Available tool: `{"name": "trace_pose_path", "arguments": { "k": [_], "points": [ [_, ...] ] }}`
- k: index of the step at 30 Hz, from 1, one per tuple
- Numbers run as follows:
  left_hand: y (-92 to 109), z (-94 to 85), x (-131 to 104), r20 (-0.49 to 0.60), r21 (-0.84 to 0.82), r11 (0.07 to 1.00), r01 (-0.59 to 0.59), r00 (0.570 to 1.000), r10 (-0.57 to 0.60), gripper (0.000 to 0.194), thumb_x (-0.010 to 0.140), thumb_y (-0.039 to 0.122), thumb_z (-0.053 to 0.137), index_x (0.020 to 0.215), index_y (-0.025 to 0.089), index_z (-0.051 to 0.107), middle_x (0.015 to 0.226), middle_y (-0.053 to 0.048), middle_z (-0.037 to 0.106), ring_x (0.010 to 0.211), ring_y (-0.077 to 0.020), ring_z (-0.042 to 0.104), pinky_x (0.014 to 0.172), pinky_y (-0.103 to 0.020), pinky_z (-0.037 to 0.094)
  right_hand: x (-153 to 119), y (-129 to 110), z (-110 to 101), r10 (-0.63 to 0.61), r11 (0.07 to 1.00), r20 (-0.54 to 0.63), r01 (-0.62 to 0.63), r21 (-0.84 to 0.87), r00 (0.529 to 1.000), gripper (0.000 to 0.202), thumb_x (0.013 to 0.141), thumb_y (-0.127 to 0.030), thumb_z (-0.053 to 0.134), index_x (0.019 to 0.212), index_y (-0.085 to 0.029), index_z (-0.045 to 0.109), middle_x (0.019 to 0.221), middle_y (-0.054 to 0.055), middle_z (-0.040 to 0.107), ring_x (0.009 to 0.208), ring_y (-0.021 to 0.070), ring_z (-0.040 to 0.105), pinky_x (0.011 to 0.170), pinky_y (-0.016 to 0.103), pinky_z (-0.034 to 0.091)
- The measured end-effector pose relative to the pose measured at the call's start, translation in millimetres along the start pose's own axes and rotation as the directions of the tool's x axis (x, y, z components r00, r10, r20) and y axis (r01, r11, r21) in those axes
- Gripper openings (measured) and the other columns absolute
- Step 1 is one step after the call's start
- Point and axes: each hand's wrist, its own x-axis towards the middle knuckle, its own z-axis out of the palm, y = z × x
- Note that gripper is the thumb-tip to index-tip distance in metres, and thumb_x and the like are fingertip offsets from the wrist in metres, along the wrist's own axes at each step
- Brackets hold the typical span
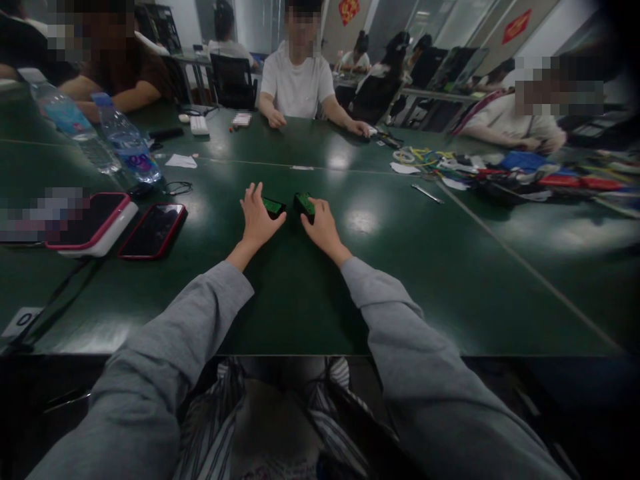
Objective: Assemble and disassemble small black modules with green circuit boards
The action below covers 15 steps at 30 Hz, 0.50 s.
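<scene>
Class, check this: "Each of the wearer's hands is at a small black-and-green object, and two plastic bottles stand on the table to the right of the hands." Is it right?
Not quite: the head view shows the two plastic bottles to the left of the hands, not the right. The rest stands.

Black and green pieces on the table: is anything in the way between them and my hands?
Nothing visible is in the way. Your left hand is right at the left piece, and your right hand is right at the right piece. Whether each grips firmly, I can't tell.
</scene>
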Motion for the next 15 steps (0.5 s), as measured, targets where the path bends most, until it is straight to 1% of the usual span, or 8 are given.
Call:
{"name": "trace_pose_path", "arguments": {
  "k": [2, 4, 6, 9, 12, 13, 15],
  "points": [
    [-5.4, -1.9, 3.6, 0.088, -0.049, 0.996, -0.07, 0.993, 0.075, 0.104, 0.08, 0.037, 0.078, 0.161, 0.025, 0.014, 0.171, -0.02, 0.015, 0.159, -0.041, 0.009, 0.126, -0.068, 0.011, 1.8, -1.6, 3.6, -0.053, 0.996, 0.045, 0.05, 0.07, 0.998, 0.058, 0.089, -0.033, 0.058, 0.144, -0.018, 0.046, 0.141, 0.018, 0.048, 0.138, 0.0331, 0.047, 0.122, 0.056, 0.039],
    [-10.4, -2.4, 7.1, 0.175, -0.09, 0.988, -0.123, 0.975, 0.137, 0.104, 0.081, 0.037, 0.076, 0.162, 0.025, 0.012, 0.172, -0.019, 0.012, 0.16, -0.0382, 0.01, 0.128, -0.062, 0.014, 1.6, 0.5, 1.9, -0.07, 0.991, 0.066, 0.062, 0.119, 0.995, 0.061, 0.087, -0.033, 0.059, 0.145, -0.019, 0.044, 0.142, 0.018, 0.048, 0.139, 0.0327, 0.047, 0.123, 0.057, 0.037],
    [-15.5, -0.9, 11.3, 0.24, -0.115, 0.983, -0.146, 0.956, 0.17, 0.103, 0.082, 0.038, 0.075, 0.163, 0.025, 0.013, 0.173, -0.018, 0.009, 0.16, -0.0378, 0.007, 0.128, -0.061, 0.014, 1.4, 2.7, -1.3, -0.077, 0.987, 0.081, 0.064, 0.144, 0.994, 0.062, 0.086, -0.032, 0.059, 0.145, -0.019, 0.044, 0.141, 0.017, 0.051, 0.138, 0.0324, 0.048, 0.123, 0.058, 0.038],
    [-23.8, 3.6, 20.3, 0.315, -0.147, 0.978, -0.15, 0.93, 0.19, 0.104, 0.081, 0.046, 0.076, 0.163, 0.025, 0.016, 0.174, -0.018, 0.008, 0.16, -0.0401, 0.003, 0.127, -0.064, 0.011, 1.9, 2.1, -4.9, -0.123, 0.981, 0.125, 0.101, 0.168, 0.985, 0.062, 0.085, -0.031, 0.059, 0.144, -0.02, 0.045, 0.143, 0.016, 0.053, 0.138, 0.0315, 0.049, 0.122, 0.057, 0.038],
    [-29.9, 7.7, 31.0, 0.385, -0.174, 0.975, -0.136, 0.902, 0.195, 0.109, 0.078, 0.059, 0.076, 0.164, 0.025, 0.018, 0.174, -0.018, 0.008, 0.16, -0.0411, 0.0, 0.127, -0.066, 0.009, 2.5, -1.7, -7.2, -0.157, 0.969, 0.162, 0.12, 0.215, 0.974, 0.062, 0.088, -0.037, 0.06, 0.145, -0.02, 0.045, 0.146, 0.016, 0.053, 0.138, 0.0315, 0.051, 0.121, 0.056, 0.04],
    [-31.0, 8.7, 34.2, 0.396, -0.177, 0.976, -0.124, 0.899, 0.187, 0.11, 0.077, 0.063, 0.076, 0.164, 0.026, 0.019, 0.174, -0.018, 0.009, 0.16, -0.0412, -0.001, 0.126, -0.066, 0.008, 2.7, -2.7, -7.9, -0.153, 0.966, 0.171, 0.111, 0.233, 0.973, 0.064, 0.089, -0.041, 0.061, 0.146, -0.02, 0.044, 0.147, 0.016, 0.054, 0.138, 0.032, 0.052, 0.12, 0.056, 0.04],
    [-32.7, 10.6, 39.8, 0.39, -0.186, 0.979, -0.079, 0.909, 0.148, 0.107, 0.079, 0.07, 0.072, 0.163, 0.028, 0.022, 0.174, -0.016, 0.008, 0.16, -0.041, -0.002, 0.126, -0.067, 0.006, 3.1, -3.8, -9.1, -0.138, 0.962, 0.19, 0.085, 0.261, 0.972, 0.067, 0.089, -0.049, 0.063, 0.147, -0.021, 0.043, 0.148, 0.015, 0.054, 0.136, 0.033, 0.054, 0.118, 0.057, 0.042]
  ]
}}
